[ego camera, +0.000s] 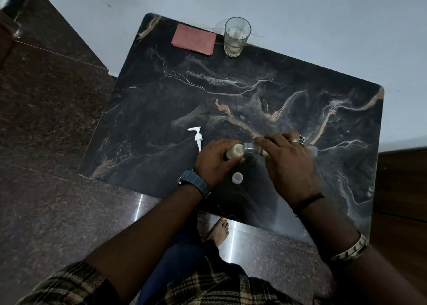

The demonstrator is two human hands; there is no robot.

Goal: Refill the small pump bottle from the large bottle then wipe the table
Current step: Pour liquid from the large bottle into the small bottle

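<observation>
Near the front edge of the dark marble table [161, 92], both hands meet over the pour. Left hand [216, 160] curled round the small pump bottle [234, 151], which stands upright, mouth open, pale liquid visible inside. Right hand [287, 166] wrapped over the large bottle [258, 148], tipped nearly flat, its neck meeting the small bottle's mouth; its far end pokes out past the ringed fingers to the right. Whether liquid is flowing, cannot tell.

Just left of the left-hand grip: white pump head [196, 137] lying on the table, dip tube pointing toward the person, apart from the hand. Just below the two bottles, between the wrists: a pale round cap [237, 177] resting on the surface. A darker small object [250, 160] sits directly under the bottles' junction; too dim to identify.

Well beyond the grip, at the far edge of the table: folded pink cloth [194, 39], and just to its right a clear drinking glass [236, 36], upright, something pale inside.

Watch on left wrist, bracelet on right forearm.
</observation>
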